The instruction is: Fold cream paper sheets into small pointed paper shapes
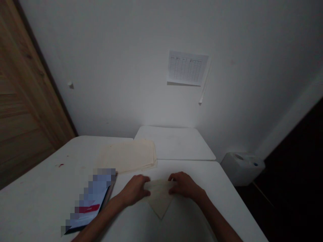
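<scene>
A small cream cloth [159,198] lies on the white table [40,198], folded into a triangle with its tip toward me. My left hand [135,190] rests on the cloth's upper left corner with the fingers curled down on it. My right hand [184,185] presses the upper right corner, fingers bent over the edge. Both hands pinch the cloth's top edge.
A stack of folded cream cloths [128,155] lies just beyond my hands. A phone with a lit screen [89,201] lies to the left of my left forearm. A second white table [176,143] stands against the wall. A white container [242,166] sits on the floor at right.
</scene>
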`<state>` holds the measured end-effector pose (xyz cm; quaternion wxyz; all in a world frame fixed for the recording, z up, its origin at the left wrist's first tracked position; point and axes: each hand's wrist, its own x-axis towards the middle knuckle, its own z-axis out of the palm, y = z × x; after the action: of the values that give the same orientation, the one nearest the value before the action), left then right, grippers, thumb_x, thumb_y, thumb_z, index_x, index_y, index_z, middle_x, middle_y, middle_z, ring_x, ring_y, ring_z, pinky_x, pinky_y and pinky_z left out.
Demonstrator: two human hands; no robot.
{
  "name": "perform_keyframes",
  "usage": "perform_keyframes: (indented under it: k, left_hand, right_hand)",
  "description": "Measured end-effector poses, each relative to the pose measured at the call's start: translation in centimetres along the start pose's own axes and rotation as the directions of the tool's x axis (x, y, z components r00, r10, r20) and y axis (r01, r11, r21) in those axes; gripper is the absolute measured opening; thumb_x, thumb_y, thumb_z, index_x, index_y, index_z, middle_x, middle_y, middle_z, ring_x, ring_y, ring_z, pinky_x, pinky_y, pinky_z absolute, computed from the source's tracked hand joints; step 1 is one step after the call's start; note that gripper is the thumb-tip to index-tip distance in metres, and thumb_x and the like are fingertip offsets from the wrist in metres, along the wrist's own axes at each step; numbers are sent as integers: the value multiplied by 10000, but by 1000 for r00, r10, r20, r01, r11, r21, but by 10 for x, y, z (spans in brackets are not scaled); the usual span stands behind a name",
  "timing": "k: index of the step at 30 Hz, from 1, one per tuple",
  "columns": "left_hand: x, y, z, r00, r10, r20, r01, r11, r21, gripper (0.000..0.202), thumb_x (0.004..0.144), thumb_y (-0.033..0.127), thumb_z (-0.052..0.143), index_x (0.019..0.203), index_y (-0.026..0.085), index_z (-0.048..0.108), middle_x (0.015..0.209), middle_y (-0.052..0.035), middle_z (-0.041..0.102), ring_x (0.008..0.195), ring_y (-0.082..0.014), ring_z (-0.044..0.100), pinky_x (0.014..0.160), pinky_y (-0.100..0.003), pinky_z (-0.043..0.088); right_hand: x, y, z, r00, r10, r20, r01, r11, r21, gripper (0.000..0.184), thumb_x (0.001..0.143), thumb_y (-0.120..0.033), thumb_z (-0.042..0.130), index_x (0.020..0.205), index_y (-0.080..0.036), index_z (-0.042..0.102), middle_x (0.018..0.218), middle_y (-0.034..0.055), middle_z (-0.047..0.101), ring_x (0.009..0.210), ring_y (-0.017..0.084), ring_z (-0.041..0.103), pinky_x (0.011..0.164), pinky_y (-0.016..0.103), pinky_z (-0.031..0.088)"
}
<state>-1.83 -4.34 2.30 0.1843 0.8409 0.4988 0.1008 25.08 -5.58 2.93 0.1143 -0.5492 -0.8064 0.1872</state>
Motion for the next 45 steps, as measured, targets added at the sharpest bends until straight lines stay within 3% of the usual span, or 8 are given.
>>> perform_keyframes:
  k: [5,10,23,28,31,34,40,45]
  left_hand:
    - [-4,-7,10,995,58,-78,-61,997,-43,328,729,293,696,1034,185,644,1060,-82,673,1018,-249,594,905,-348,426]
    - [-6,-12,12,980,149,-131,-164,980,-113,61,782,214,615,819,198,662,885,-43,680,904,-212,615,828,-316,437]
    - [-11,3,-1,952,173,-254,-173,985,22,206,904,218,466,903,203,671,889,-61,695,875,-215,617,803,-330,464]
    - [-14,16,-28,818,368,-442,-293,928,231,283,919,129,393,958,192,666,930,-90,693,867,-224,579,803,-370,464]
    - [-21,14,-31,761,457,-460,-316,881,353,354,904,58,363,1060,190,652,1023,-105,687,943,-244,574,861,-422,452]
    - [-31,8,-14,783,502,-367,-334,838,432,384,902,29,352,1107,189,634,1061,-110,678,994,-258,580,909,-453,443]
    - [-57,2,37,815,540,-213,-361,759,541,366,858,-18,385,1081,159,615,1028,-113,676,988,-277,595,926,-471,454]
    - [-65,11,35,898,403,-177,-311,865,394,358,780,-60,458,971,194,624,946,-58,671,915,-246,607,882,-417,486]
  right_hand:
    - [0,2,3,1000,-18,13,18,1000,4,234,685,-373,770,874,-240,730,836,9,709,771,183,637,667,243,419]
    - [-4,7,5,999,-44,-27,44,999,-8,156,748,-339,722,854,-225,732,887,17,709,871,187,630,769,249,413]
    - [-15,1,-7,983,-112,-145,104,993,-60,117,894,-252,593,907,-214,703,896,35,700,868,175,613,790,262,432]
    - [-21,-5,-30,851,-341,-399,297,940,-170,205,950,-183,492,980,-213,692,902,57,694,859,193,558,774,303,438]
    - [-27,-8,-34,772,-427,-470,312,900,-305,255,957,-146,446,989,-212,690,932,67,692,847,205,531,761,330,429]
    - [-36,-6,-20,754,-465,-463,299,871,-389,260,961,-132,438,993,-217,681,942,62,688,852,210,520,774,342,425]
    - [-56,6,28,844,-411,-345,291,891,-349,188,919,-105,518,910,-214,670,897,44,675,857,207,538,786,340,437]
    - [-68,9,38,891,-344,-295,291,934,-209,199,894,-80,543,938,-227,671,918,30,690,860,198,562,800,322,455]
